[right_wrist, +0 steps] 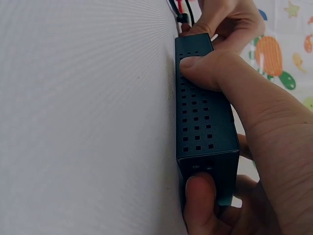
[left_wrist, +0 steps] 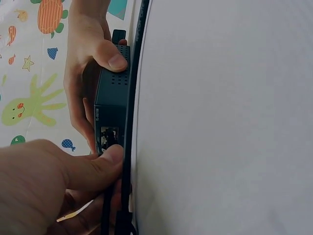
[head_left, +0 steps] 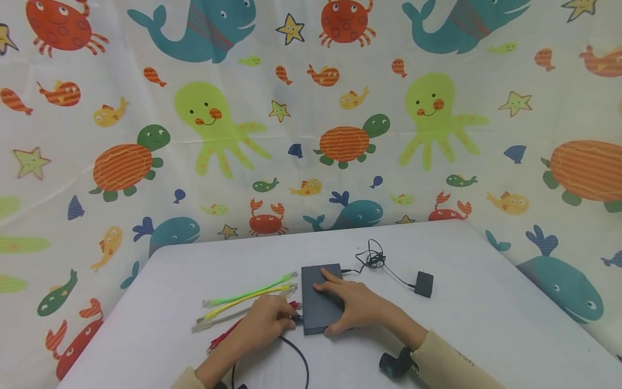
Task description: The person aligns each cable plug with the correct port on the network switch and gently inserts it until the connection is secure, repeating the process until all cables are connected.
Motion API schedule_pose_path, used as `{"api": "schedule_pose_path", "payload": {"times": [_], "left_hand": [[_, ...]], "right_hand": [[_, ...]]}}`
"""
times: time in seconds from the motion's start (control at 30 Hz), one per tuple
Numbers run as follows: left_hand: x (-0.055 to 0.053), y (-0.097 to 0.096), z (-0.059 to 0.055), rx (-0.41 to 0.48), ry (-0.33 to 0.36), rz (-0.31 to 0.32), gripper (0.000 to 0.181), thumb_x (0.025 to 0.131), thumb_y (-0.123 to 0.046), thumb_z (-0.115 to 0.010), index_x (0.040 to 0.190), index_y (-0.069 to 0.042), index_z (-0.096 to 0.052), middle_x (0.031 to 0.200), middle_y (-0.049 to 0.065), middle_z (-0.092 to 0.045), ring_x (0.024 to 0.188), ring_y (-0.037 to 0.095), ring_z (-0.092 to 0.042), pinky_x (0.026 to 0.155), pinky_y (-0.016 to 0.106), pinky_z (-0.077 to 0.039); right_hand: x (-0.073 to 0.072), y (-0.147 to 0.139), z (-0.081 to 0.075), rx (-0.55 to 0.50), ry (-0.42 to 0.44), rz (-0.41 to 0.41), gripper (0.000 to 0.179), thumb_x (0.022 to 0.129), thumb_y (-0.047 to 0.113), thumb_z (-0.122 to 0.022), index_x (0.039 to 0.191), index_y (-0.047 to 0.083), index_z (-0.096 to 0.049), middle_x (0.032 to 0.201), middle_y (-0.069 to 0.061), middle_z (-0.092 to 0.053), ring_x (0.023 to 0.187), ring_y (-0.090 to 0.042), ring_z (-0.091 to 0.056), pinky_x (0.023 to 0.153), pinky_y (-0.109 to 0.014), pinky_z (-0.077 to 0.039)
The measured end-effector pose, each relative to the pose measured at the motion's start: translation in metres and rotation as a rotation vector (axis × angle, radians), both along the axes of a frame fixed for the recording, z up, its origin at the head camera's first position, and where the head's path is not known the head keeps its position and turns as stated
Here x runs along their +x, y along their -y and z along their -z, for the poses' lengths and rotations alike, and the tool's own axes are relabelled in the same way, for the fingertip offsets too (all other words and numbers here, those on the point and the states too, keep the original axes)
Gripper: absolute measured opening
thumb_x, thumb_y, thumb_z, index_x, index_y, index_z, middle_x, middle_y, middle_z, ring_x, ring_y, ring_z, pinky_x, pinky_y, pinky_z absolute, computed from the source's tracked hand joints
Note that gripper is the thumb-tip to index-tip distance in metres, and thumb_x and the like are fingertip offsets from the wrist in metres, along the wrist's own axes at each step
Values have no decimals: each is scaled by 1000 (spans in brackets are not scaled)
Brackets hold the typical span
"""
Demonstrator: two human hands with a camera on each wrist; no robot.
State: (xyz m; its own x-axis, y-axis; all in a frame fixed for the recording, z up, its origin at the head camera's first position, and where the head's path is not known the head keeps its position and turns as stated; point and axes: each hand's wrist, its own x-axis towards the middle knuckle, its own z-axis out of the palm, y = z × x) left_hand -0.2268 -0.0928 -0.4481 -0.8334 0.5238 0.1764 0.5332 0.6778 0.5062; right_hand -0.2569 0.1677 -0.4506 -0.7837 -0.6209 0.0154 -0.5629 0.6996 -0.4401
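Note:
A flat dark box like a network switch (head_left: 318, 310) lies on the white table. My right hand (head_left: 357, 302) grips it from the right, fingers over its top and thumb at the near side, which has rows of vent holes (right_wrist: 195, 117). At its left side, my left hand (head_left: 267, 319) pinches the plug end of a black network cable (head_left: 302, 356). In the left wrist view this thumb and finger are right at a port (left_wrist: 110, 134); they partly hide the plug, and I cannot tell how deep it sits.
Left of the box lie green (head_left: 248, 294), yellow (head_left: 243, 303), grey (head_left: 218, 320) and red (head_left: 223, 340) network cables side by side. A black power adapter (head_left: 424, 284) lies to the right, its bundled cord (head_left: 374, 259) running to the box. Behind the table hangs a printed cloth (head_left: 301, 108).

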Motion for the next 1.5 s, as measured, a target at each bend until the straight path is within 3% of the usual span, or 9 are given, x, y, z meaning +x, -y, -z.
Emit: {"api": "schedule_pose_path", "payload": {"times": [0.7,1.1,1.5], "left_hand": [[1,2,-1,-36,3,4,14,80,-15,-76,94,-14,-78,75,-12,-61,65,0,-48,61,18,-43],[3,0,-2,-80,-123,-19,14,78,-19,-79,91,-18,-79,74,-14,-63,64,-3,-47,61,18,-41],[0,2,0,-46,-31,-45,15,78,-19,-79,93,-17,-78,79,-15,-67,67,-3,-52,65,19,-46]], "right_hand": [[0,1,3,5,1,5,94,64,67,-74,146,40,-37,163,3,-13,142,-35,-36,106,-58,-38],[0,1,2,16,-6,21,94,64,67,-75,146,41,-36,163,4,-13,142,-34,-35,107,-58,-37],[0,1,2,14,-6,17,94,64,68,-74,146,42,-36,163,5,-12,143,-33,-34,107,-58,-36]]}}
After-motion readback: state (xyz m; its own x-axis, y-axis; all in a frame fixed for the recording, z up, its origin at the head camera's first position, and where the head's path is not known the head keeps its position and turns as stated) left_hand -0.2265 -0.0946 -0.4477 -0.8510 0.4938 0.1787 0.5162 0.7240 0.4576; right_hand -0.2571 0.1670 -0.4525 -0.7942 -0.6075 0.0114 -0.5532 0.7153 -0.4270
